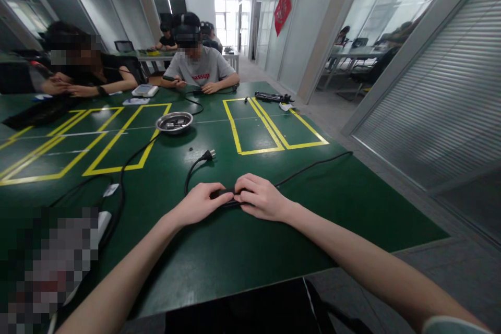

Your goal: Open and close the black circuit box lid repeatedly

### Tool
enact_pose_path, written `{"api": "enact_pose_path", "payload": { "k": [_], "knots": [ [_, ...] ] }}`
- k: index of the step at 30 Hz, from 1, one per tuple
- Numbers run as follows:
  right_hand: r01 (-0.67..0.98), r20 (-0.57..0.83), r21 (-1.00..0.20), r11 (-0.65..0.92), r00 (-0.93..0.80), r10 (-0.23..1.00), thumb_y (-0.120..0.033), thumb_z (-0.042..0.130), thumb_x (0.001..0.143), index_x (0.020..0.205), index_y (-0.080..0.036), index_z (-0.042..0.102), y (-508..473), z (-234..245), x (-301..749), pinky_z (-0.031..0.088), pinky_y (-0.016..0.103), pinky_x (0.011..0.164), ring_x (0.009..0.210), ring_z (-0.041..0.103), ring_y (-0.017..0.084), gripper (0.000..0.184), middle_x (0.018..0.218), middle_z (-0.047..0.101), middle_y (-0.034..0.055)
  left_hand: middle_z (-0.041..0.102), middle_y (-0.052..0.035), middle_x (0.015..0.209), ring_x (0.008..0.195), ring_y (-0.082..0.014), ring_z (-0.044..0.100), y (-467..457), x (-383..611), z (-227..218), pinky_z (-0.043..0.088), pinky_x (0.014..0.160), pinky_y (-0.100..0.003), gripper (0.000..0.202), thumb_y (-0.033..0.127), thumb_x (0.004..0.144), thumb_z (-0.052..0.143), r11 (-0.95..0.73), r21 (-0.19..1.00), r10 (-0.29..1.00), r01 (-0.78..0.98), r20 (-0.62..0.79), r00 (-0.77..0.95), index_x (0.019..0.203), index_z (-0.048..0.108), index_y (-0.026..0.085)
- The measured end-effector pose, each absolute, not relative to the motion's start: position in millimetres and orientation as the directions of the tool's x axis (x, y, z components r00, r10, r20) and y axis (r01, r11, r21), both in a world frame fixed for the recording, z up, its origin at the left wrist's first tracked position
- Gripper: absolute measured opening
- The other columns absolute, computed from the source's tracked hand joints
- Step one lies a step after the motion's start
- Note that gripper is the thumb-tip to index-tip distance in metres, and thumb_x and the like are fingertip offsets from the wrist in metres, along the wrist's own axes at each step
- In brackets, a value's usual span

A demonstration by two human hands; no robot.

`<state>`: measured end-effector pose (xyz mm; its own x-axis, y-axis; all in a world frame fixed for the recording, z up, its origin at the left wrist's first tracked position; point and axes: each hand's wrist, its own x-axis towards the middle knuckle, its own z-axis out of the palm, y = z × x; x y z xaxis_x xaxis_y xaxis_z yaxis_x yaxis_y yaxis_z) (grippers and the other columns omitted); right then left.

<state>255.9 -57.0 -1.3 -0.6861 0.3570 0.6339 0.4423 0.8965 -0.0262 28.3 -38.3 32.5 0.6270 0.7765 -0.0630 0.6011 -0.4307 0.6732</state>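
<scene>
My left hand (202, 202) and my right hand (261, 197) meet over the green table, both closed on a black power cord (188, 175). The part between them looks like a short dark bundle, mostly hidden by the fingers. From the left side the cord curves away to a plug (209, 155) with metal prongs lying on the table. On the right, a black cable (313, 168) runs from beside my right hand toward the table's right edge.
A metal bowl (174, 122) with metal parts sits beyond my left hand. Yellow tape (261, 150) marks rectangles on the green table (371, 209). A black folded object (273, 97) lies at the far side. Another cable (123, 182) runs at left. Two people sit across.
</scene>
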Motion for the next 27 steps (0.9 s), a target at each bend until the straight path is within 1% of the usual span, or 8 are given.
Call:
{"api": "enact_pose_path", "payload": {
  "k": [3,7,10,13,17,20,25,27],
  "knots": [
    [0.476,0.584,-0.071,0.877,-0.692,0.423,-0.01,0.054,0.092,0.093,-0.02,0.059,-56,-1,258,0.055,0.035,0.082,0.103,0.059,0.022,0.011,0.109,0.063,0.0115,0.071,-0.0014,0.082,0.07,-0.0174,0.06,-37,26,29,0.043,0.064,-0.027,0.042,0.054,0.093,0.054,-0.447,0.695,0.789,0.564,0.009,0.614,0.096,0.072,0.017],
    [0.531,0.492,-0.266,0.804,-0.643,0.587,-0.024,0.07,0.088,0.106,-0.02,0.058,-57,2,260,0.055,0.031,0.075,0.099,0.064,0.022,0.021,0.118,0.064,0.0124,0.075,-0.0044,0.092,0.08,-0.0202,0.066,-34,23,19,0.047,0.071,-0.029,0.036,0.051,0.093,0.062,-0.614,0.521,0.762,0.593,0.198,0.616,0.101,0.072,0.018],
    [0.509,0.417,-0.482,0.713,-0.583,0.697,-0.032,0.078,0.084,0.111,-0.02,0.06,-57,4,260,0.055,0.031,0.078,0.092,0.068,0.02,0.034,0.109,0.07,0.0083,0.074,-0.0059,0.092,0.083,-0.0215,0.067,-32,23,14,0.049,0.076,-0.031,0.032,0.049,0.093,0.065,-0.735,0.369,0.676,0.569,0.328,0.66,0.101,0.071,0.018],
    [0.508,0.373,-0.607,0.611,-0.497,0.784,-0.029,0.075,0.087,0.103,-0.02,0.065,-55,3,261,0.053,0.028,0.073,0.079,0.067,0.017,0.021,0.092,0.072,0.0022,0.073,-0.0063,0.089,0.083,-0.0219,0.067,-33,24,13,0.051,0.077,-0.032,0.03,0.046,0.095,0.065,-0.778,0.316,0.627,0.542,0.366,0.687,0.102,0.07,0.018],
    [0.534,0.387,-0.591,0.605,-0.47,0.793,-0.034,0.079,0.084,0.093,-0.02,0.067,-52,-1,266,0.052,0.029,0.075,0.08,0.068,0.018,0.02,0.089,0.073,0.0016,0.075,-0.0067,0.096,0.086,-0.0232,0.069,-35,26,15,0.052,0.078,-0.033,0.029,0.044,0.094,0.065,-0.77,0.328,0.635,0.548,0.305,0.71,0.107,0.07,0.018],
    [0.538,0.379,-0.584,0.608,-0.482,0.79,-0.036,0.069,0.094,0.106,-0.022,0.068,-51,0,268,0.053,0.031,0.081,0.089,0.07,0.02,0.019,0.099,0.075,0.004,0.076,-0.007,0.096,0.085,-0.0235,0.07,-34,25,14,0.052,0.077,-0.034,0.029,0.043,0.096,0.062,-0.751,0.332,0.657,0.571,0.278,0.701,0.108,0.071,0.018],
    [0.494,0.301,-0.504,0.708,-0.668,0.68,-0.042,0.081,0.083,0.15,-0.026,0.046,-54,5,268,0.054,0.035,0.094,0.114,0.066,0.025,0.077,0.129,0.065,0.0092,0.076,-0.0067,0.093,0.083,-0.0219,0.069,-34,25,11,0.052,0.077,-0.032,0.032,0.043,0.1,0.055,-0.722,0.371,0.685,0.584,0.265,0.679,0.11,0.073,0.019],
    [0.553,0.239,-0.429,0.714,-0.693,0.68,-0.042,0.076,0.087,0.153,-0.03,0.044,-56,5,267,0.055,0.034,0.087,0.104,0.068,0.024,0.075,0.122,0.065,0.0076,0.075,-0.0054,0.091,0.082,-0.0202,0.069,-35,25,10,0.052,0.076,-0.031,0.034,0.041,0.104,0.047,-0.693,0.416,0.708,0.589,0.241,0.663,0.108,0.074,0.021]
  ]
}}
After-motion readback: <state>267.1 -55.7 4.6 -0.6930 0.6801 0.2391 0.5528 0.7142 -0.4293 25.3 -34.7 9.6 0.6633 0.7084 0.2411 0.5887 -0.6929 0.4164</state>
